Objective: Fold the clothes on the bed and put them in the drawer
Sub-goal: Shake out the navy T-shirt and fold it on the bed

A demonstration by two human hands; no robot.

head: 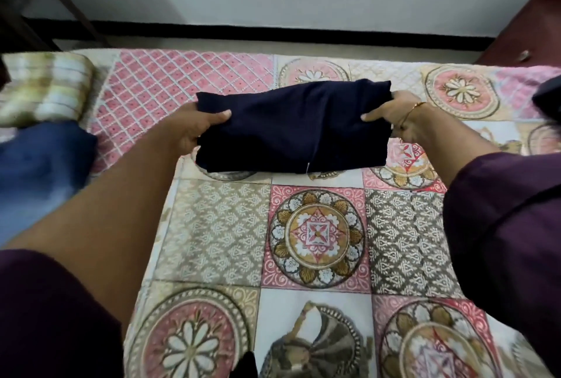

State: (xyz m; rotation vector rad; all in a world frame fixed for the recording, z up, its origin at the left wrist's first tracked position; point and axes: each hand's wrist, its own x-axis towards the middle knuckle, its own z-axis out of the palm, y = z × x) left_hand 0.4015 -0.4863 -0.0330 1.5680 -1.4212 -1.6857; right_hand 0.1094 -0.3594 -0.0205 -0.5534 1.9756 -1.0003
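A folded dark navy garment (291, 128) hangs slightly above the patterned bedspread (315, 232), held by both ends. My left hand (197, 125) grips its left end, thumb on top of the cloth. My right hand (391, 119), with a thin bangle at the wrist, grips the right end, thumb on top. The garment sags a little in the middle. No drawer shows clearly in this view.
A blue garment (39, 171) lies at the bed's left edge, next to a striped yellow-green pillow (45, 89). Another dark cloth (546, 98) sits at the right edge. Dark wooden furniture (528, 25) stands at the far right by the white wall.
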